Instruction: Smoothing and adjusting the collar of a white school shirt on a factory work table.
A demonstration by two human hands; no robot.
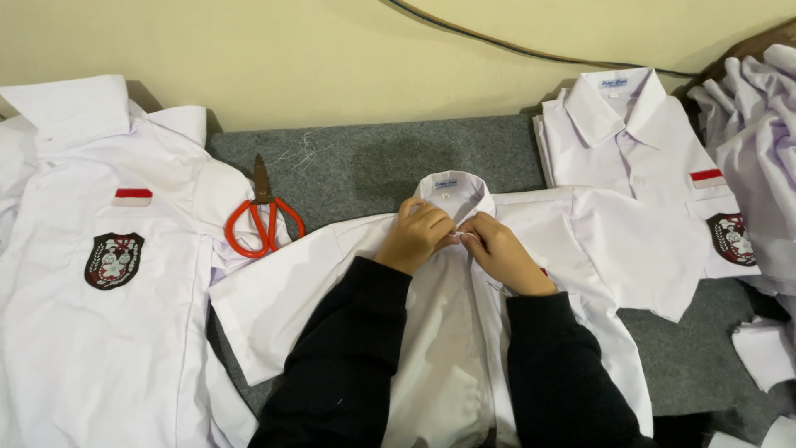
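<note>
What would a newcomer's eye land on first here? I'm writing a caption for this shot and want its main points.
First, the two hands, left hand and right hand, meeting at the collar of a white shirt spread flat in the middle. Next, the orange-handled scissors on the grey mat to its left. Then the dark crest badges on the left shirt and the folded shirt at upper right.

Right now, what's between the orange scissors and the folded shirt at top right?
Head view: bare grey mat with a few loose threads, then the collar of the middle shirt, which both hands hold near its top.
</note>
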